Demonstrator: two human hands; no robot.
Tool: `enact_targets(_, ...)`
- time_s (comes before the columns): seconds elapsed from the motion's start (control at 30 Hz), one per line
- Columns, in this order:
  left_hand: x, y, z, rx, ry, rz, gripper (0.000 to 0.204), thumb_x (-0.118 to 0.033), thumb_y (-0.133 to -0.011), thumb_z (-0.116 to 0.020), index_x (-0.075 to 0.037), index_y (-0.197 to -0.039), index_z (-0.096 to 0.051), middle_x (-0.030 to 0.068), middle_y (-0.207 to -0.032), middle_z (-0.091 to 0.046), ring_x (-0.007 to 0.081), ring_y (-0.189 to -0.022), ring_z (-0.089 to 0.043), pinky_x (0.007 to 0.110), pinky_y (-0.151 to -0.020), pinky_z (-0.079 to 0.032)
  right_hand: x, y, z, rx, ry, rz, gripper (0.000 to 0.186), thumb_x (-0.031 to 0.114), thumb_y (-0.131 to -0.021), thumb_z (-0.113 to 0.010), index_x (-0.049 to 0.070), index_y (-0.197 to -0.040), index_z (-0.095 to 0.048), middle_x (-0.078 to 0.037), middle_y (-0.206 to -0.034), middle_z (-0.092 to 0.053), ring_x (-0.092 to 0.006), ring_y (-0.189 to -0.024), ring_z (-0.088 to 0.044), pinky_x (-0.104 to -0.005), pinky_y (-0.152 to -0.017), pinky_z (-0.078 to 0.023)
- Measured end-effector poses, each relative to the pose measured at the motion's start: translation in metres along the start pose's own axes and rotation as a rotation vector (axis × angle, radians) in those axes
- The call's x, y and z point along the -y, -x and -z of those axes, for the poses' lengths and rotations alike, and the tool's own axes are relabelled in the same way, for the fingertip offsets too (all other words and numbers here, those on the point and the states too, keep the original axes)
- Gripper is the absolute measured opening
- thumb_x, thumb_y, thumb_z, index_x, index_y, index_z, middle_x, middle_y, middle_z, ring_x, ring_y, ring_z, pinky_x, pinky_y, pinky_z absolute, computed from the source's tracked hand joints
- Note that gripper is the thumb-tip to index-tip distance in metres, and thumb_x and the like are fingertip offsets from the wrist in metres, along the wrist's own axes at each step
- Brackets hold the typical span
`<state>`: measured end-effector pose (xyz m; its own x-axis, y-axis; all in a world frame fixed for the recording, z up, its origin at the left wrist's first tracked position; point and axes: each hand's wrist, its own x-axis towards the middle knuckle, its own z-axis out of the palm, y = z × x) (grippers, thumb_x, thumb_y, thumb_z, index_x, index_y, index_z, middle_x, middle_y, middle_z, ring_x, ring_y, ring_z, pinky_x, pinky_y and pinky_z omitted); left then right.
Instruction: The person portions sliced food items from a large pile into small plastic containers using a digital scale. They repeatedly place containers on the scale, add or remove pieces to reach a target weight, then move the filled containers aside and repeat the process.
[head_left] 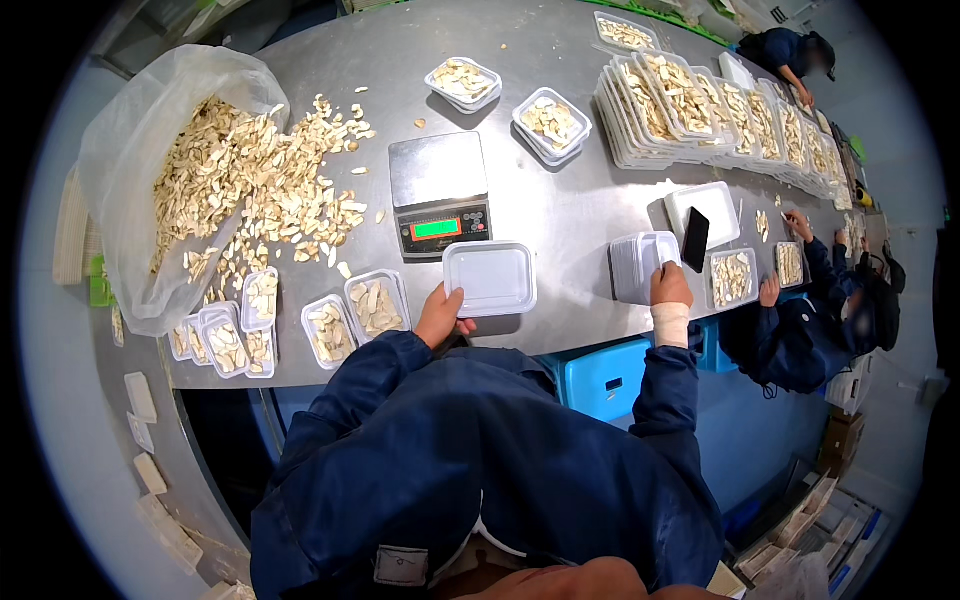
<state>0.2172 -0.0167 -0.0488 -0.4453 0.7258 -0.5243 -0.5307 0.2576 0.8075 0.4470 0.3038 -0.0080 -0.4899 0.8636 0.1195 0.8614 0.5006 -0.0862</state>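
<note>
My left hand [438,315] grips the near left corner of an empty clear plastic tray [490,278], thumb over its rim. The tray is held just in front of a digital scale [438,172] with a bare metal platform and a lit green display. At the right, my right hand [669,286] is closed on the near right edge of a stack of empty plastic trays [630,270]; its fingertips are partly hidden. Left of my left hand stand two small tubs [376,306] of pale slices, kind unclear.
A large plastic bag [120,190] spills pale slices [310,190] across the steel table [560,220]. Filled trays [680,100] are piled at the far right. A black phone [696,238] leans on a white container [718,205]. Co-workers [810,340] work along the right. A blue stool [605,380] stands below.
</note>
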Motion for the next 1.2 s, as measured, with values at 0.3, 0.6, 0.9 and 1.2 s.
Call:
enact_targets(0.3,-0.071,-0.052,0.076,-0.337,-0.032,-0.219,0.025,-0.011,-0.086,-0.035,0.003,-0.106,-0.037,0.0147,-0.069,-0.056,0.0173,-0.044,-0.054,0.026,-0.035,-0.043,0.032,-0.009,0.023,-0.158,-0.245,0.268,0.017,0.012,-0.079,-0.050,0.002,-0.092,-0.053,-0.016,-0.088,-0.052,-0.0348,-0.079,-0.052,-0.0403,-0.067,-0.043)
enact_targets(0.6,-0.075,-0.114,0.123,-0.609,-0.292,-0.156,0.024,-0.012,-0.082,-0.035,0.002,-0.101,-0.039,0.0131,-0.060,-0.054,0.0192,-0.039,-0.052,0.030,-0.031,-0.039,0.223,-0.031,0.000,-0.143,-0.561,0.835,0.026,-0.005,-0.068,-0.050,0.003,-0.093,-0.054,-0.014,-0.096,-0.054,-0.0334,-0.087,-0.051,-0.0374,-0.075,-0.042)
enact_targets(0.9,-0.063,-0.140,0.129,-0.579,-0.499,-0.154,0.037,-0.020,-0.082,-0.047,0.002,-0.110,-0.039,0.0234,-0.082,-0.058,0.0374,-0.075,-0.057,0.043,-0.068,-0.045,0.317,-0.033,-0.059,0.141,-0.132,1.139,0.018,0.009,-0.071,-0.049,0.010,-0.088,-0.056,-0.007,-0.108,-0.051,-0.0259,-0.091,-0.049,-0.0351,-0.076,-0.041)
enact_targets(1.2,-0.063,-0.080,0.146,-0.644,-0.268,-0.203,0.049,-0.034,-0.085,-0.043,0.001,-0.119,-0.035,0.0130,-0.073,-0.057,0.0206,-0.055,-0.054,0.030,-0.053,-0.044,0.303,-0.005,-0.026,0.046,-0.554,1.154,0.026,0.000,-0.067,-0.051,0.004,-0.093,-0.055,-0.012,-0.103,-0.053,-0.0288,-0.094,-0.050,-0.0365,-0.082,-0.041)
